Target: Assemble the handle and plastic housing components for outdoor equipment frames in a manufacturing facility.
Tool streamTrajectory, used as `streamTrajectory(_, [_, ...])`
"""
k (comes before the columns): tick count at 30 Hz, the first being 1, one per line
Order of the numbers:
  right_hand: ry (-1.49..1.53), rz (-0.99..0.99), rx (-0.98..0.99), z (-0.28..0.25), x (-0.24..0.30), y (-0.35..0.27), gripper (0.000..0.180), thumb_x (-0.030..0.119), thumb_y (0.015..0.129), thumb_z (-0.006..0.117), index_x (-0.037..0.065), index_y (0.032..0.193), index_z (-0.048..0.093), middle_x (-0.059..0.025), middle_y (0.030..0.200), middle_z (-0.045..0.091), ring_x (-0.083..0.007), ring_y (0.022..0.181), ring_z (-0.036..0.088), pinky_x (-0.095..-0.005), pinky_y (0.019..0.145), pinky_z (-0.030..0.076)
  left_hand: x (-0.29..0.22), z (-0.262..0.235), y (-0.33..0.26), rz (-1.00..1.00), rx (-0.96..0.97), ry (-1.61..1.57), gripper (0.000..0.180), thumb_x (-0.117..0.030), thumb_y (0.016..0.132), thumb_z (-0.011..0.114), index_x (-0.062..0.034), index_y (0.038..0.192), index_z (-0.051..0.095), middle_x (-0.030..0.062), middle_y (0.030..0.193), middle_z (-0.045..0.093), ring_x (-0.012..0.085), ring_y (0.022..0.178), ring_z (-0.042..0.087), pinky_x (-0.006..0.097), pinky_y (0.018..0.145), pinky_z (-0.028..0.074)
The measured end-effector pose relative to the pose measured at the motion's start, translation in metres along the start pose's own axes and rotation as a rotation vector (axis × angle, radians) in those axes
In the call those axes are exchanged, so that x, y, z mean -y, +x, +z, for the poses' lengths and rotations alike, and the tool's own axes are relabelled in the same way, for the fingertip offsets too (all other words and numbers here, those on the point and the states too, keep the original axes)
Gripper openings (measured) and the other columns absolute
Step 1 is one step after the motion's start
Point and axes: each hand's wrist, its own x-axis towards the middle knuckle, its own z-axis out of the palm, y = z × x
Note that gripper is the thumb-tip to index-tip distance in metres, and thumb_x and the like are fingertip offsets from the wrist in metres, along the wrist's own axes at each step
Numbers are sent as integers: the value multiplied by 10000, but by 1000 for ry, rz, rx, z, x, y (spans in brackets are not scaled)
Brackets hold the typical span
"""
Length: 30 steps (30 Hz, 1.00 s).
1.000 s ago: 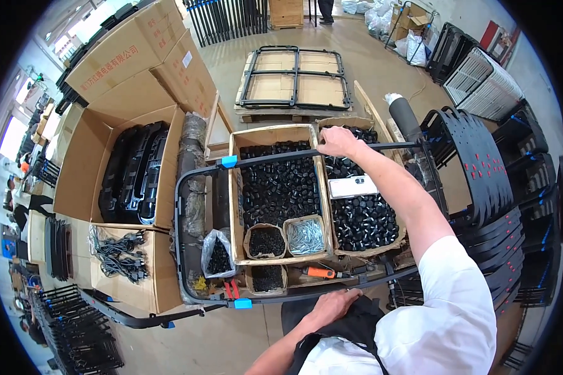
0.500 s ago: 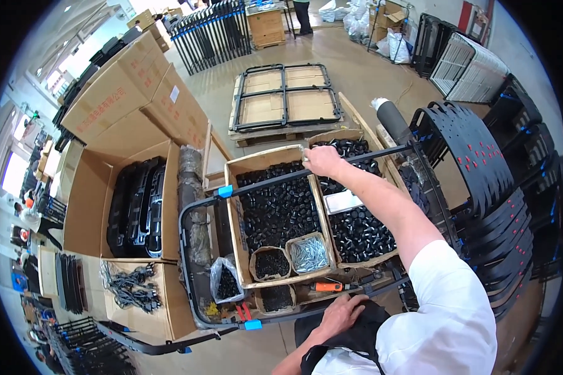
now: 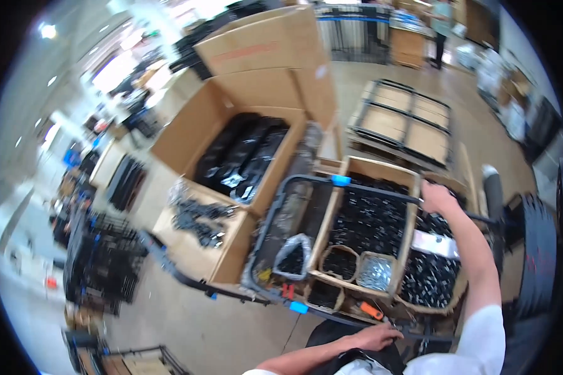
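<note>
My right hand (image 3: 439, 199) reaches far over the bins. Its fingers are closed at the upper bar of a black metal frame (image 3: 381, 190); whatever they pinch is too small and blurred to tell. Below that bar are a left bin of black plastic knobs (image 3: 369, 219) and a right bin of black knob bolts (image 3: 428, 281), with a white flat box (image 3: 435, 244) on it. My left hand (image 3: 378, 337), fingers loosely stretched, lies by the frame's near rail, close to an orange-handled tool (image 3: 372, 310).
Small tubs of silver screws (image 3: 375, 273) and black parts (image 3: 339, 262) sit in the left bin. A large carton (image 3: 231, 187) with black plastic parts stands to the left. Beyond the bins a pallet (image 3: 388, 153) carries black frames. Curved black parts (image 3: 538, 250) are stacked at right.
The whole view has turned leftward, so the bins appear farther right. My left hand has shifted from the black apron toward the near rail. My right hand remains at the upper bar.
</note>
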Motion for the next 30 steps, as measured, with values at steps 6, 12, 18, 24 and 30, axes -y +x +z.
streamTrajectory(6, [-163,-36,-53,30,-6,35,548,479,976,610,-35,1122,732,-276,1099,748,-420,1055,730,-507,937,575,19,10,1,-31,76,-32,415,-108,1012,542,-114,1427,558,233,1231,665,445,1161,642,492,982,521])
streamTrajectory(12, [-145,-92,-261,49,-16,46,580,523,958,596,-17,1071,773,-290,1100,750,-405,1045,742,-492,919,591,22,11,5,-126,60,-120,328,-154,1061,518,-96,1384,516,247,1127,668,442,1084,664,510,925,520])
streamTrajectory(18, [-121,73,-199,39,0,40,457,422,916,693,-23,982,772,-270,1030,758,-416,995,747,-498,900,597,30,12,7,-60,-44,-129,283,-184,1078,514,-98,1347,502,232,1069,662,426,1023,666,494,866,518])
streamTrajectory(24, [-163,47,-189,53,-25,61,478,459,943,646,-7,1011,728,-273,959,757,-432,968,748,-501,881,599,7,5,7,-86,-136,-111,179,-167,1077,511,-84,1227,562,219,1103,658,409,1067,659,506,882,511])
streamTrajectory(30, [-225,-35,-254,37,4,37,494,489,853,725,16,975,801,-223,1083,779,-343,1017,768,-462,887,606,6,4,3,18,-115,108,134,-159,1051,544,-89,1157,589,198,1027,593,420,1001,637,518,827,501])
